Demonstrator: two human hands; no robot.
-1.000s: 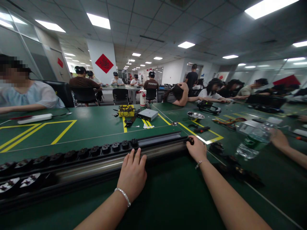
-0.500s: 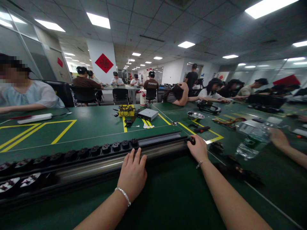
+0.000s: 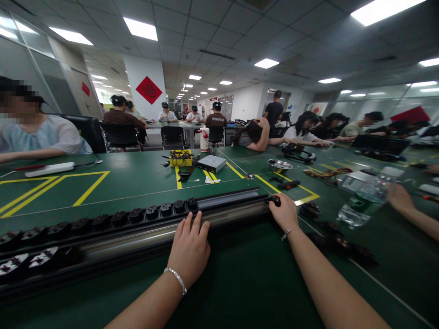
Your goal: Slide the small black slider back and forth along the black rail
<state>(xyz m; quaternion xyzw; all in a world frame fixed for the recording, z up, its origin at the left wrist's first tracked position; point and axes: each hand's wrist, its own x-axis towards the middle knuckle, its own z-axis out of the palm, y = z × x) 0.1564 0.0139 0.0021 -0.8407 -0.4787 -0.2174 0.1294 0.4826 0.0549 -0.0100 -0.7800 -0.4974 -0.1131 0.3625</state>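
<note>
Two long black plastic tubes or trays lie across the table side by side. The far tray (image 3: pixel 224 196) holds a row of round black parts (image 3: pixel 151 211) over its left stretch. In the near tray (image 3: pixel 137 240), two larger-looking black parts with pale tops (image 3: pixel 44 257) sit at the far left, and its shiny middle is bare. My left hand (image 3: pixel 190 242) rests on the near tray's edge with its fingers spread. At that tray's right end, my right hand (image 3: pixel 284 212) pinches a small black round part (image 3: pixel 274 200), mostly hidden by the fingers.
More dark parts (image 3: pixel 339 244) lie right of my right arm. Beyond the trays stand a yellow box with cables (image 3: pixel 180 158), a grey box (image 3: pixel 211 163), a metal bowl (image 3: pixel 279 164) and a black-and-red tool (image 3: pixel 288 185). Another person's hand (image 3: pixel 399 198) is by a water bottle (image 3: pixel 363 201).
My right hand has shifted very slightly to the right with the small black part. My left hand stays in place on the near tray.
</note>
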